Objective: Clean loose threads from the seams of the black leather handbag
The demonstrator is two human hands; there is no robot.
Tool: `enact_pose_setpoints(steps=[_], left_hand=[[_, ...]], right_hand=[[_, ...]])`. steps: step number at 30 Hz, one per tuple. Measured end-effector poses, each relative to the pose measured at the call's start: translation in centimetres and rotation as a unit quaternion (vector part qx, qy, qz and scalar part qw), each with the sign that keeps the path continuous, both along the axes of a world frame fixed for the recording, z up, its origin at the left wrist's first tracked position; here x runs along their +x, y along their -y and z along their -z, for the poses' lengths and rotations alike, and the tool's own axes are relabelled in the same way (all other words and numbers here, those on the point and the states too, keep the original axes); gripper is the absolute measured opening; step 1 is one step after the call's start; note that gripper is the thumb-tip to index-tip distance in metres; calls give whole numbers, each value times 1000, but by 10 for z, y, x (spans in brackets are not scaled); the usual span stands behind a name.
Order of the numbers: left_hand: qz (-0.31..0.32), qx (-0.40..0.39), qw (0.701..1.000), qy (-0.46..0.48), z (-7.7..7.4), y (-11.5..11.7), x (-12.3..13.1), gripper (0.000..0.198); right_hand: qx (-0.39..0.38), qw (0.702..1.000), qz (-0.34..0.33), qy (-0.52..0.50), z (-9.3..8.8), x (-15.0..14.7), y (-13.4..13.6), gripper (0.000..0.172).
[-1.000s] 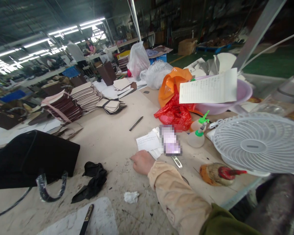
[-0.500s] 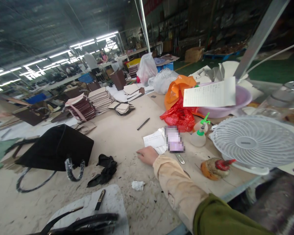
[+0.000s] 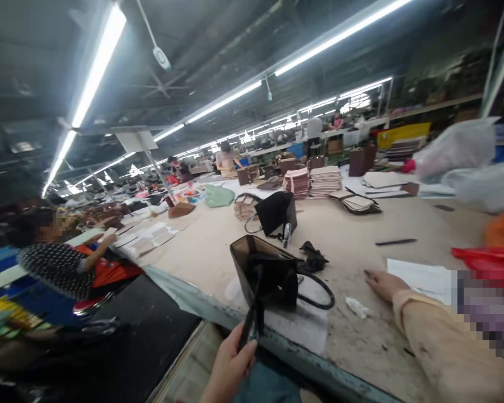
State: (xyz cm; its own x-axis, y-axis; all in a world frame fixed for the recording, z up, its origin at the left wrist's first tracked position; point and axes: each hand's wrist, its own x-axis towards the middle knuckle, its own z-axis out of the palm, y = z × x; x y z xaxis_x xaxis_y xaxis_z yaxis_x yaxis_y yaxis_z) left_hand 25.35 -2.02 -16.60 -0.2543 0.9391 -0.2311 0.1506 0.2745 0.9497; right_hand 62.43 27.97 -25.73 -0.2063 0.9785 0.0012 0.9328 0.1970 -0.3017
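Observation:
My left hand (image 3: 231, 358) is closed on the end of a black strap (image 3: 254, 319) at the table's front edge. That strap runs up to an open black handbag (image 3: 260, 274), which leans on a white sheet (image 3: 315, 330) and has a dark looped handle on its right. My right hand (image 3: 387, 284) rests on the tabletop with its fingers stretched out and holds nothing visible. Beside it lie a white paper (image 3: 420, 277) and a crumpled white scrap (image 3: 356, 307). Behind the open bag sits a second black handbag (image 3: 276, 212), with black crumpled material (image 3: 313, 256) near it.
A black pen (image 3: 396, 242) lies beyond my right hand. Stacks of cut panels (image 3: 325, 182) stand farther back. Red plastic (image 3: 491, 257) and a blurred phone-like object (image 3: 491, 308) are at the right. A seated co-worker (image 3: 59, 257) is at the left, past the table edge.
The view has swung left, bringing the near handbag, my left hand on its strap and a co-worker into sight. My right hand stays on the table by the paper.

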Motion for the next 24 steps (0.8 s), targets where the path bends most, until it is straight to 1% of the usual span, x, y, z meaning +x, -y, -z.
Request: enact_pose_setpoints(steps=[3, 5, 7, 8, 10, 11, 12, 13, 14, 16, 17, 19, 20, 21, 24], left_hand=[[15, 27, 1000, 2, -1, -3, -7, 52], [18, 40, 999, 8, -5, -1, -15, 48], [20, 46, 999, -4, -9, 1, -25, 45], [20, 45, 999, -17, -9, 1, -31, 44], [18, 42, 998, -44, -9, -2, -41, 42], [17, 42, 998, -53, -8, -5, -45, 40], [16, 41, 997, -59, -6, -9, -48, 39], [17, 41, 997, -61, -5, -13, -51, 37], [17, 41, 997, -63, -4, -18, -53, 36], [18, 41, 996, -73, -2, -26, -57, 35], [16, 40, 996, -82, -2, -29, -58, 34], [9, 38, 993, -108, -2, -32, -63, 34], [5, 37, 991, -125, -2, -32, -66, 34], [-1, 37, 989, -145, -2, -31, -69, 34], [-21, 42, 976, -211, -1, -26, -81, 32]], right_hand=[[21, 999, -21, 25, -24, -17, 9, 26], [57, 997, -56, 19, -49, -36, 22, 29], [108, 990, -94, -4, -82, -61, 43, 37], [139, 983, -120, -23, -101, -76, 56, 40], [244, 941, -200, -119, -138, -110, 85, 41], [279, 922, -231, -133, -154, -128, 99, 41], [298, 912, -256, -118, -168, -148, 110, 42], [305, 912, -264, -77, -178, -167, 119, 44], [289, 919, -268, -10, -185, -186, 125, 48], [269, 921, -279, 40, -189, -220, 128, 49], [260, 923, -278, 62, -188, -233, 126, 46], [243, 929, -265, 94, -184, -252, 121, 28], [236, 932, -254, 104, -182, -257, 118, 21], [234, 935, -242, 110, -180, -259, 116, 19], [244, 945, -194, 100, -178, -252, 117, 26]])
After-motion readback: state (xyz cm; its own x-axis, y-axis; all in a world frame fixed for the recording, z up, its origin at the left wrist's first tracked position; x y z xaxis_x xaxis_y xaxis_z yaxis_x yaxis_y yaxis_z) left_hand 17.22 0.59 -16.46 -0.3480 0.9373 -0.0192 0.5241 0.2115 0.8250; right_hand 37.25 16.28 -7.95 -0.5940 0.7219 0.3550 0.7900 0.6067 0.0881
